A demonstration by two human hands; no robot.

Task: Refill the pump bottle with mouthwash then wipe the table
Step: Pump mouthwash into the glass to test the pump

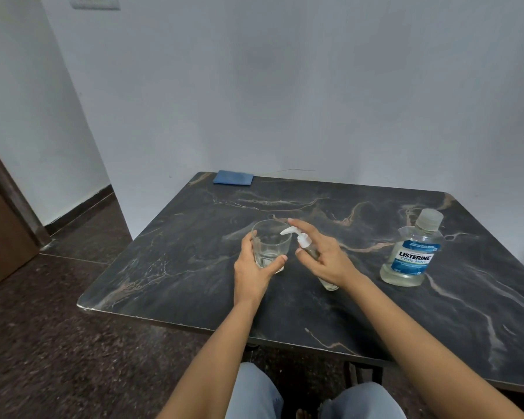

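My right hand (324, 255) grips a small clear pump bottle (304, 241) with a white pump head, tilted so its spout hangs over a clear drinking glass (270, 244); my forefinger rests on top of the pump. My left hand (251, 267) wraps around the glass, which stands on the dark marble table (194, 237) and holds a little clear liquid at the bottom. A Listerine mouthwash bottle (412, 252), capped, stands upright to the right with a low level of pale liquid. A folded blue cloth (233, 178) lies at the table's far left corner.
A white wall runs just behind the table. On the left are a dark floor and a brown door frame (0, 213). My knees (254, 394) in light trousers show under the table's near edge.
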